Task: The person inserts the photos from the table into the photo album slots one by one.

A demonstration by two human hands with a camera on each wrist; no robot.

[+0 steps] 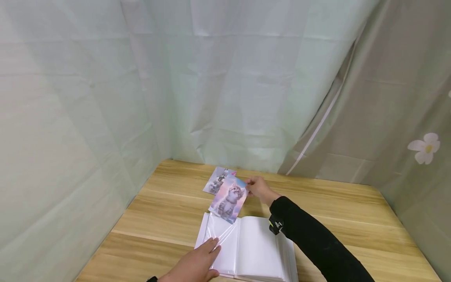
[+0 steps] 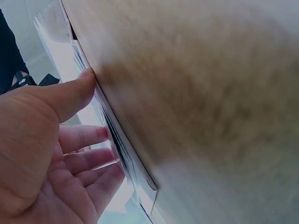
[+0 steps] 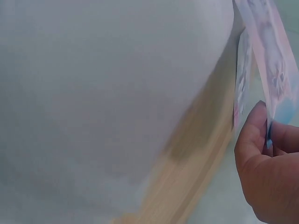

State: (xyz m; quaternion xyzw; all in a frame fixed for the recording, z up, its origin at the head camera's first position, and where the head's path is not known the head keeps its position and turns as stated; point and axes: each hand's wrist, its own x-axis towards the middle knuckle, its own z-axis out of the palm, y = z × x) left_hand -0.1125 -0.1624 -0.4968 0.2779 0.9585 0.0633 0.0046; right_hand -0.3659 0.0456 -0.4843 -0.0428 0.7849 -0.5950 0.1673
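Note:
A photo album [image 1: 261, 246] lies open on the table, its left page [image 1: 225, 250] under a shiny clear film with creases. My left hand [image 1: 197, 261] rests on that page's lower left part with fingers extended; in the left wrist view the thumb [image 2: 77, 95] touches the album's edge. Between thumb and fingers, my right hand [image 1: 260, 188] pinches the upper right corner of a kitten picture card [image 1: 230, 199]. The card is tilted, and its lower end overlaps the top of the left page in the head view. Partly behind it lies another picture card [image 1: 214, 182].
The wooden table [image 1: 338, 219] reaches back to pale curtains [image 1: 239, 86]. A grey-brown curtain with a white flower [image 1: 424, 148] hangs on the right. The right forearm in a black sleeve [image 1: 317, 239] crosses over the album's right side.

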